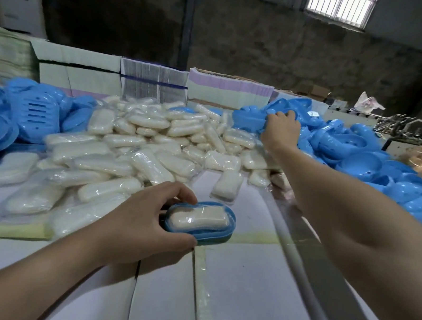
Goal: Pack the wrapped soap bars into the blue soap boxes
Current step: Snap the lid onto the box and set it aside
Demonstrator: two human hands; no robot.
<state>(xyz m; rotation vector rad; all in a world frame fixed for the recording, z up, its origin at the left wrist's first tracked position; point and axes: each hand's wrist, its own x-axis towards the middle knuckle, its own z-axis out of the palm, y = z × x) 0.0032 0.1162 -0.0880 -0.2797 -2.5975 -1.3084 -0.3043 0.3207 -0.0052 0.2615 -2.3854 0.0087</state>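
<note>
- One wrapped soap bar (199, 217) sits in open blue box base (201, 233); left hand (146, 224) grips the base.
- Right hand (282, 126) curls round a blue lid (248, 120) in the far pile.
- Keep base steady, align lid, press evenly.

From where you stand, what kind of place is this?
Probably a small packing workshop or warehouse. A big heap of wrapped soap bars covers the table, piles of blue soap boxes flank it, and bundled flat cartons stand behind, against a bare concrete wall.
</note>
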